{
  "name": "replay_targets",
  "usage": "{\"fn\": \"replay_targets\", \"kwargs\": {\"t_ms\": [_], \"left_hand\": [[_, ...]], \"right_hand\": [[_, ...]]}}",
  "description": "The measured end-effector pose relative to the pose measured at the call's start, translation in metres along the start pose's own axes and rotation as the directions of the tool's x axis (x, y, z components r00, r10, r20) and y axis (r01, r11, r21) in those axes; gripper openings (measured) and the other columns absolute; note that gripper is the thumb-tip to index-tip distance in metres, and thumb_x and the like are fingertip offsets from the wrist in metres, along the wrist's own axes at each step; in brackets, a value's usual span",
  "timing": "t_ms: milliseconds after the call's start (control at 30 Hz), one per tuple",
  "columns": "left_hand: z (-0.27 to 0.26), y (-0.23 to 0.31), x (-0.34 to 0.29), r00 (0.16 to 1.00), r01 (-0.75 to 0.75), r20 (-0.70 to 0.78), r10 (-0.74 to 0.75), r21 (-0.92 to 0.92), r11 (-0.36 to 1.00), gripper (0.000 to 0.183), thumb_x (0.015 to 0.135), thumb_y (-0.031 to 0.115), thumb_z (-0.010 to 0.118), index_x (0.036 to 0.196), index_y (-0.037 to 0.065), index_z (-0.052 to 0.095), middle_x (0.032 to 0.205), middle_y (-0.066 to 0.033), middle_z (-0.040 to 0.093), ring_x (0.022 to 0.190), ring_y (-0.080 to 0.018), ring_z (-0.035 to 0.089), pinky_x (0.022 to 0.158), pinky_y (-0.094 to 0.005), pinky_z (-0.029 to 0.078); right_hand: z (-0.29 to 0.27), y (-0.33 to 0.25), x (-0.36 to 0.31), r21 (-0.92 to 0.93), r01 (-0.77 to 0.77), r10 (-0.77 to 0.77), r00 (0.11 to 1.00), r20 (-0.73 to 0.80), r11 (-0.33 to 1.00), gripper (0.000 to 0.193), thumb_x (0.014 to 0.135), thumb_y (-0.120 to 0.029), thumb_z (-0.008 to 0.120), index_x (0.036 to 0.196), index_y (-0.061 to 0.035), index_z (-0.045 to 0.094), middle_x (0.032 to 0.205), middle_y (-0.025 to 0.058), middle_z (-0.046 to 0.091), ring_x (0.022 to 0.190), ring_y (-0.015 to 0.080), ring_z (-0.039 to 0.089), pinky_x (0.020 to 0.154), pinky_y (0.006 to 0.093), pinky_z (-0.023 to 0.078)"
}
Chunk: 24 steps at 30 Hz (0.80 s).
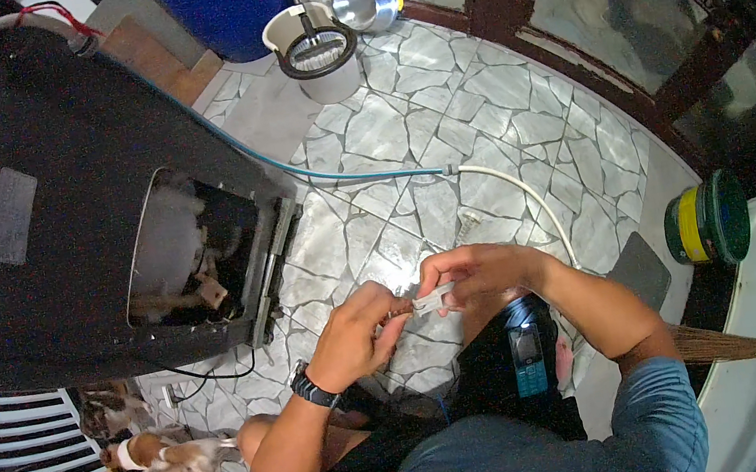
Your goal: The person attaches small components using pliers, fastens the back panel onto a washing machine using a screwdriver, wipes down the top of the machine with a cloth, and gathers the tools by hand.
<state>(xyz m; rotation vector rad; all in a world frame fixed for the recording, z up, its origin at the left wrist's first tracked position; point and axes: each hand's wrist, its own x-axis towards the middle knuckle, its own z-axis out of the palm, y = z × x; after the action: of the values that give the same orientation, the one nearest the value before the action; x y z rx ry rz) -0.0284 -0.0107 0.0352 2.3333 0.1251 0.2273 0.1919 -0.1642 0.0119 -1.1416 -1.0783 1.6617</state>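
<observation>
My left hand point(359, 328), with a black watch point(315, 390) on its wrist, pinches one end of a small white piece point(430, 302), apparently plastic. My right hand point(483, 274) grips the other end with its fingers curled over it. Its exact kind is too small to tell, and fingertips cover part of it. Both hands meet in front of me, above the stone-patterned floor. To their left stands a large black appliance housing point(56, 214) with an opening in its side. Inside, a pale rounded drum point(169, 246) and some parts show.
A blue-and-white hose point(360, 177) curves across the floor point(401, 122). At the back are a mop bucket point(323, 75), a metal pot point(364, 1) and a blue barrel point(220, 7). Small dogs point(174, 467) stand lower left. A keypad phone point(528, 360) rests by my leg; a green bucket point(718, 217) and broom point(736, 340) are right.
</observation>
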Motion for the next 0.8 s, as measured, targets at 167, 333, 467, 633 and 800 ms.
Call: {"fn": "replay_targets", "kwargs": {"t_ms": [167,333,467,633,800], "left_hand": [[0.01,-0.015,0.005,0.995,0.099,0.054,-0.089,-0.235,0.967,0.014,0.088,0.011,0.071,0.098,0.003,0.068,0.084,-0.0093,0.064,0.073,-0.0237,0.062,0.066,-0.0337,0.049],[0.033,-0.039,-0.008,0.89,0.455,0.262,-0.372,-0.497,0.739,0.018,0.09,0.018,0.073,0.099,0.003,0.069,0.079,0.0004,0.065,0.07,-0.0076,0.054,0.061,-0.025,0.042],[0.024,-0.032,0.001,0.852,0.521,0.338,-0.4,-0.458,0.721,0.016,0.09,0.018,0.074,0.098,0.005,0.068,0.078,0.0023,0.064,0.069,-0.0061,0.054,0.061,-0.0237,0.041],[0.026,-0.024,0.003,1.0,0.029,0.002,-0.028,-0.08,0.996,0.014,0.089,0.013,0.071,0.098,0.003,0.066,0.088,-0.0086,0.065,0.075,-0.022,0.062,0.066,-0.0323,0.049],[0.027,-0.029,-0.005,0.992,0.1,0.086,-0.091,-0.109,0.989,0.014,0.089,0.011,0.07,0.1,0.004,0.066,0.096,-0.0127,0.064,0.083,-0.0284,0.065,0.07,-0.0343,0.052]], "right_hand": [[-0.007,0.028,0.005,0.317,-0.041,0.018,0.997,0.076,0.948,0.035,0.086,-0.004,0.061,0.12,-0.0019,0.059,0.094,0.0061,0.065,0.085,0.012,0.062,0.082,0.0268,0.048],[0.0,0.025,0.008,-0.093,0.212,-0.214,0.977,-0.013,0.973,0.031,0.09,-0.008,0.059,0.121,-0.0022,0.058,0.093,0.0044,0.066,0.086,0.0121,0.062,0.082,0.0274,0.048],[-0.001,0.007,-0.001,0.048,-0.033,0.029,0.997,0.076,0.998,0.031,0.093,-0.012,0.057,0.122,-0.0016,0.056,0.093,0.0064,0.066,0.082,0.0121,0.06,0.077,0.0284,0.048],[-0.008,0.04,0.007,0.264,-0.052,0.03,0.996,0.088,0.963,0.035,0.096,-0.021,0.059,0.125,-0.0009,0.054,0.091,0.0069,0.066,0.078,0.0095,0.057,0.073,0.0259,0.047],[-0.003,0.031,-0.002,0.078,-0.058,0.053,0.997,0.064,0.995,0.034,0.098,-0.023,0.06,0.125,-0.0028,0.056,0.091,0.005,0.066,0.077,0.0078,0.056,0.071,0.0236,0.046]]}}
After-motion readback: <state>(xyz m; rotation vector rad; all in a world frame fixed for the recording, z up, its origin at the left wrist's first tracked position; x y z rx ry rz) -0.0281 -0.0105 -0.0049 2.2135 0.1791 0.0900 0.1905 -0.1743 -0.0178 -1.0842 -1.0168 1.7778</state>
